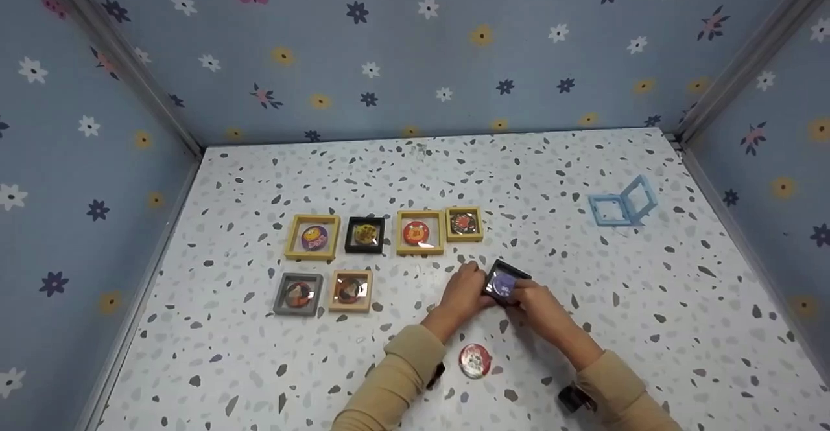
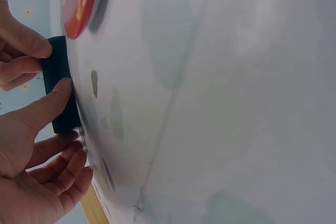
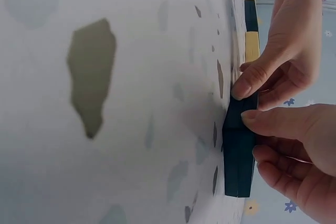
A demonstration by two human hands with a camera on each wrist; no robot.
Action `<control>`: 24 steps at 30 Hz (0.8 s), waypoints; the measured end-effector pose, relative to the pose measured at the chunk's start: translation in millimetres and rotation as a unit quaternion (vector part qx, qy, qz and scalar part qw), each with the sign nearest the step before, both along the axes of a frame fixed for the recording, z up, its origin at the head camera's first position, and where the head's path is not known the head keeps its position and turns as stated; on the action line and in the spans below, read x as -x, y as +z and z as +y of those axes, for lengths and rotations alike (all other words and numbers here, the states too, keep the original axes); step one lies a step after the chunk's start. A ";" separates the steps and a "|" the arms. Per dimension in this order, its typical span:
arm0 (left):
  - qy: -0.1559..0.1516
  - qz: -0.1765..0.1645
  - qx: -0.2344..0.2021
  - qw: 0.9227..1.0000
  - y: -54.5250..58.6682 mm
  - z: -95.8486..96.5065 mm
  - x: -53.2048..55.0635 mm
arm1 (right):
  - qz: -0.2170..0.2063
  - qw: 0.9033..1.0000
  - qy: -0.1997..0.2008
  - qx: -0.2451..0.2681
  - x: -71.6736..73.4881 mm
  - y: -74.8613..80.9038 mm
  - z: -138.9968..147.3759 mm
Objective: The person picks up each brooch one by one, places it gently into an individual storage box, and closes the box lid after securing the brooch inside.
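Note:
Both hands hold a small black display frame (image 1: 512,268) with a clear window, low over the speckled table. Behind the window sits a round purple badge (image 1: 502,285). My left hand (image 1: 462,295) grips the frame's left side, and my right hand (image 1: 541,308) pinches its right side, fingers partly over the window. The left wrist view catches the frame's dark edge (image 2: 63,111) between the thumbs and fingers. In the right wrist view both thumbs press on the near side of the dark frame (image 3: 239,156). A loose red-and-white round badge (image 1: 475,361) lies nearer the person, between the forearms.
To the left, several framed badges lie in two rows, among them a yellow frame (image 1: 291,240), a black frame (image 1: 351,246), a grey frame (image 1: 280,304) and a peach frame (image 1: 368,295). A light blue frame (image 1: 609,222) stands unfolded at the right. Patterned walls (image 1: 415,55) border the table.

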State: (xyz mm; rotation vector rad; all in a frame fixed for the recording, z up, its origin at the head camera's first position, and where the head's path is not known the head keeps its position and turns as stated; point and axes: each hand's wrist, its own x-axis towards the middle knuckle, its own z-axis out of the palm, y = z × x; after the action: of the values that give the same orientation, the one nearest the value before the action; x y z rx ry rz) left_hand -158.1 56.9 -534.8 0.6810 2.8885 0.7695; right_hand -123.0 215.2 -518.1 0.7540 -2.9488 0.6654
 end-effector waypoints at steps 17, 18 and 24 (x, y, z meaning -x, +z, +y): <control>-0.019 0.041 0.035 0.998 8.5 0.4 -3.7 | -0.031 0.999 0.023 0.037 7.3 14.3 25.1; -0.021 0.043 0.034 0.998 9.9 0.4 -4.3 | -0.025 0.999 0.021 0.032 9.0 17.5 28.1; -0.048 0.055 0.061 0.995 19.2 0.9 -8.4 | 0.014 1.000 0.008 -0.009 22.2 40.7 47.8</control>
State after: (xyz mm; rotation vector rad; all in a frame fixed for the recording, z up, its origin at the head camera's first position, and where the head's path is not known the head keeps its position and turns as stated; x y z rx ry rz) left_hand -149.7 57.7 -515.6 0.8653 2.9434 0.5549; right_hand -145.3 263.0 -477.4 0.7822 -2.9311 0.6261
